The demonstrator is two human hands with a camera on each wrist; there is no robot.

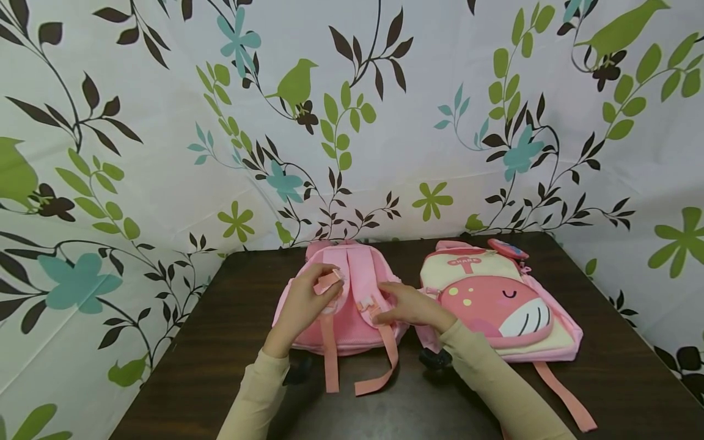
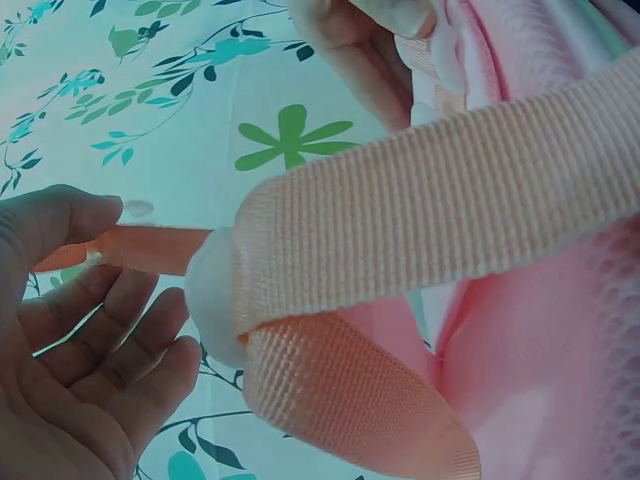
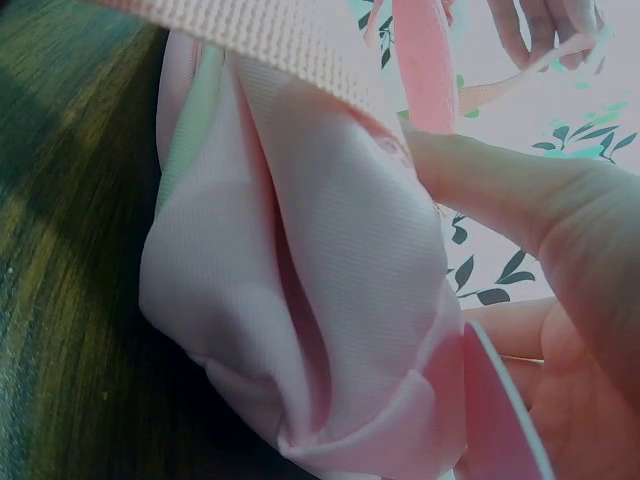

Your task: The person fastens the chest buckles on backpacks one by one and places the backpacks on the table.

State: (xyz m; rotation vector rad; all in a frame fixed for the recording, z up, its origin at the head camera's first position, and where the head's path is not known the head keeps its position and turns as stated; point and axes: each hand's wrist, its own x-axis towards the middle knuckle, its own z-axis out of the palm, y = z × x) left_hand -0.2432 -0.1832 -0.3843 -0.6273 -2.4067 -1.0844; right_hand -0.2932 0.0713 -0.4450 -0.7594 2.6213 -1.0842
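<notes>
A pink backpack (image 1: 346, 336) lies on the table with its shoulder straps facing up. My left hand (image 1: 308, 302) pinches a short peach webbing strap (image 1: 327, 282) between thumb and fingertips, raised over the left shoulder strap. In the left wrist view that webbing (image 2: 160, 248) runs from the left hand (image 2: 90, 330) to a white buckle (image 2: 215, 295). My right hand (image 1: 412, 305) grips the lower part of the right shoulder strap (image 1: 364, 278), near its white buckle. In the right wrist view the right hand (image 3: 560, 230) is partly hidden behind the bag's pink side (image 3: 330, 230).
A second backpack (image 1: 495, 305) with a whale front lies to the right, one peach strap (image 1: 566, 400) hanging forward. A black object (image 1: 434, 359) sits beside it. Two loose strap ends (image 1: 332, 366) trail toward the dark table's (image 1: 220, 348) front. A patterned cloth (image 1: 352, 153) hangs behind.
</notes>
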